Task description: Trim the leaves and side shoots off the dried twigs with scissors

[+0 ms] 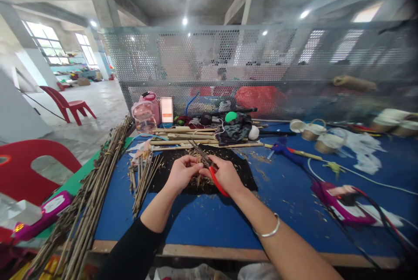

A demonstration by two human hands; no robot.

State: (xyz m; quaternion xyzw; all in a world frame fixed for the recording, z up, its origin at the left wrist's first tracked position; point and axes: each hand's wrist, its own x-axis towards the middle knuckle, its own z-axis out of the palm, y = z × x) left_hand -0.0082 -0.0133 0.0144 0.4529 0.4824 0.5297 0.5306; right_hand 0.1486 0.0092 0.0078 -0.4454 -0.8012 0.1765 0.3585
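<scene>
Here, in the head camera's view, a person works with both hands at a blue-topped table [202, 227], a pair of red-handled scissors [215, 180] at the center. The right hand [225, 174] grips the scissors by their handles, the blades angled up and to the left, just above a black cloth [243, 171] littered with pale clippings [200, 181]. The left hand [185, 173] is just beside it, thumb and fingertips pinched together near the blades; whatever may be between them is too small to make out. A black sleeve [133, 245] covers the left forearm, while a silver bangle [272, 229] circles the bare right one. Short cut stalks [143, 188] lie beside the cloth at left, and a long bundle of dried stems [94, 197] runs along the table's left side. Behind the cloth, pale sticks [186, 136] lie in rows next to a dark heap of fabric [237, 129], with a green ball [230, 117] on top and a white one at its right. A perforated metal screen [196, 58] stands across the back; a magenta device [342, 210] sits at right.
</scene>
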